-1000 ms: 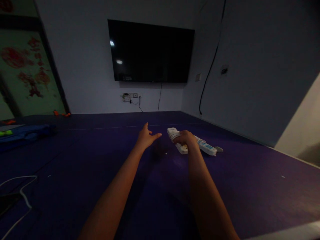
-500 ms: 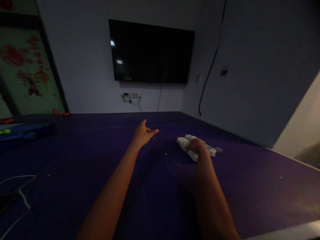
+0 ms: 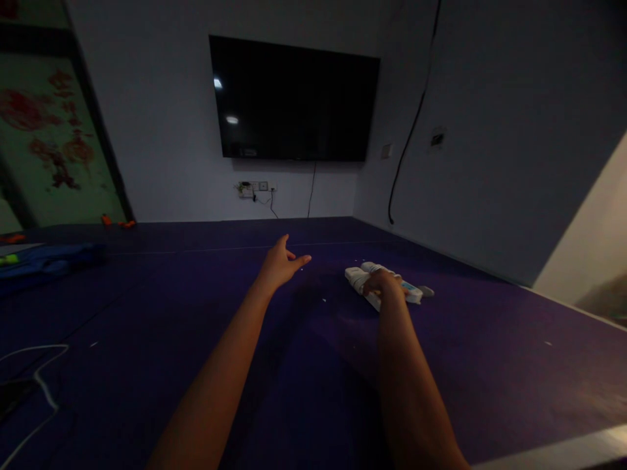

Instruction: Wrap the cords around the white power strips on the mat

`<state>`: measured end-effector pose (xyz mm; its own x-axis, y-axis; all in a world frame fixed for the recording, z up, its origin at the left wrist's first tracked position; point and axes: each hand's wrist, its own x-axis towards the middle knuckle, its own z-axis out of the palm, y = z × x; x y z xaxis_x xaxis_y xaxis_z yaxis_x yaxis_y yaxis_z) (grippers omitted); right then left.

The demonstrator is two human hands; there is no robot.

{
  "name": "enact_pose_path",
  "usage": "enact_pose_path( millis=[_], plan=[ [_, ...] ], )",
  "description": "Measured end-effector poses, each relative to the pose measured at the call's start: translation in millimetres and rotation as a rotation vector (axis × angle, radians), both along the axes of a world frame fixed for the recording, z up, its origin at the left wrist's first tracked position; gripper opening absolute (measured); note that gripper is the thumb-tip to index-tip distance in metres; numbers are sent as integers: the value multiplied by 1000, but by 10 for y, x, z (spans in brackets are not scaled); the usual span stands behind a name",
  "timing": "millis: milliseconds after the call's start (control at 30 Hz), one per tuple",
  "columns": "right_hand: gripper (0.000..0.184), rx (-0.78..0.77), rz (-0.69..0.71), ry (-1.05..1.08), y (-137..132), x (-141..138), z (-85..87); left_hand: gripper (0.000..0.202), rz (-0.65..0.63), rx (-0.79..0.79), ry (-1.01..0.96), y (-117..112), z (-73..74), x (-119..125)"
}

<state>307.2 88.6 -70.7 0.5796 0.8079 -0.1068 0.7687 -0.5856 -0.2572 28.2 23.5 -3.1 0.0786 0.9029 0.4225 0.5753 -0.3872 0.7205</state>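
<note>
Right hand (image 3: 385, 284) is seen closed down over a white power strip (image 3: 412, 293), fingers curled around its middle; the back of the hand hides the contact. The strip is laid on the purple mat (image 3: 490, 339), right of centre and near the room's far right corner, with its long side running left to right. A white cord (image 3: 356, 277) is bundled at the strip's left end, just beside the knuckles. A small grey plug (image 3: 426, 291) is seen at the strip's right end, on the mat.

Left hand (image 3: 281, 264) is held empty, fingers spread and thumb out, palm turned right; it is raised over the mat, well apart from the strip.

Further out: a dark TV (image 3: 294, 98) is mounted on the back wall, with a wall socket (image 3: 255, 187) below it and a thin wire hung down between them. A black cable (image 3: 414, 124) is run down the right wall. A loose white cable (image 3: 42, 375) is lying at lower left. A blue bundle (image 3: 49, 258) is left at the mat's left edge.
</note>
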Motion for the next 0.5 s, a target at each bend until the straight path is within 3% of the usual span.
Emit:
enact_pose_path(
  millis=[67,300,500],
  plan=[
    [80,-67,-34,-7,-10,-22,9,86,-1,8,8,-3,-8,6],
    [83,-29,-59,-20,14,-50,-18,85,-13,2,19,-7,-17,4],
    [81,71,25,-30,-1,-70,-1,83,-28,7,27,-3,-13,-7]
  ],
)
